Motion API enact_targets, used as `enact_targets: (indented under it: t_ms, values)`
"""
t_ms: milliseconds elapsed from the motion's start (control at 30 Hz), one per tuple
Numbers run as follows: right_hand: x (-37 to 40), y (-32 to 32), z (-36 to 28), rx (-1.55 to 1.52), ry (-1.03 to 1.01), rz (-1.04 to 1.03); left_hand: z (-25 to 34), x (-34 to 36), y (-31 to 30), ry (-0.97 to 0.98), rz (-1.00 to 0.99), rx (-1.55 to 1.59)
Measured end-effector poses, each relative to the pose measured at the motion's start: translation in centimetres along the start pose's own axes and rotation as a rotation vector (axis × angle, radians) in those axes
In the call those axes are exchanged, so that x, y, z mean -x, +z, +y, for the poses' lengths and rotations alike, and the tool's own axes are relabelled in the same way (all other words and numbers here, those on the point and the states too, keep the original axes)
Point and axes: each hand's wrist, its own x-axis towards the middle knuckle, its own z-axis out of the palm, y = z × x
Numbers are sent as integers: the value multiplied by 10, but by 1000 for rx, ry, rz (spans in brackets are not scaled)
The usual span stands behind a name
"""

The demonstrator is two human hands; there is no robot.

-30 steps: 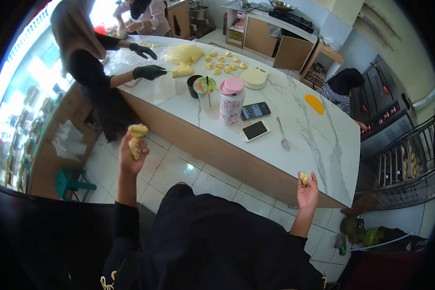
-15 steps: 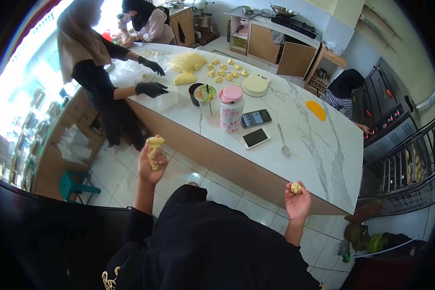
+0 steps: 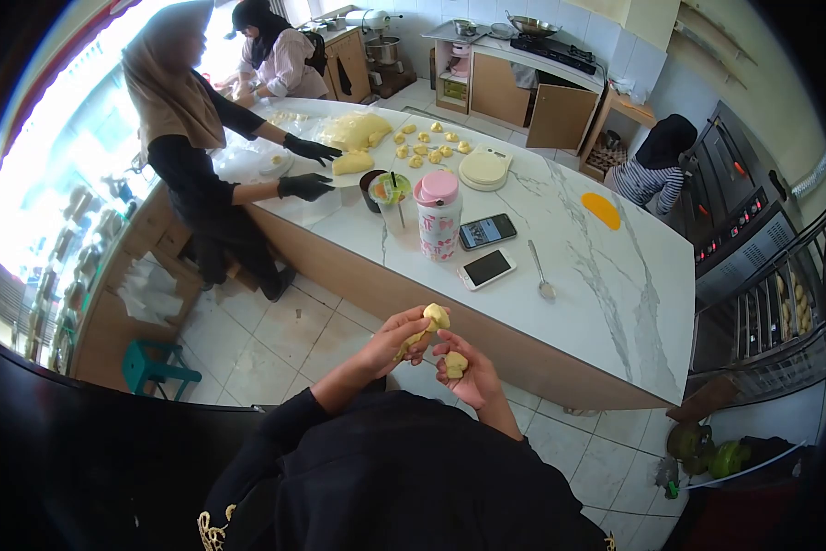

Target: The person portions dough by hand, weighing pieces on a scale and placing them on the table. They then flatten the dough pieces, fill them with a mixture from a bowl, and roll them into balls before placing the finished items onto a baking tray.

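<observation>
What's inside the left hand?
Yellow dough: one lump shows at the top of the left hand, more below it. The hand covers what's between, so I can't see whether it's one piece.

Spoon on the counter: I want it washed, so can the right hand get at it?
Probably yes: the spoon lies uncovered on the counter, and nothing seems to stand between it and the right hand. That hand holds a piece of dough, though, so it may need to let go first.
</observation>
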Motion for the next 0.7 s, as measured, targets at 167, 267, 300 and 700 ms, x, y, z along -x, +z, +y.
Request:
enact_targets:
  t_ms: [167,267,300,700]
  values:
    - [-2,6,-2,-30,-8,-92,-1,7,-1,-22,26,-377]
    - [-8,1,2,43,-13,-80,0,12,5,62,20,-668]
    - [-9,1,2,78,-6,-87,-5,12,-1,122,17,-798]
    - [-6,-6,-4,168,-119,114,-20,9,-51,62,205,-13]
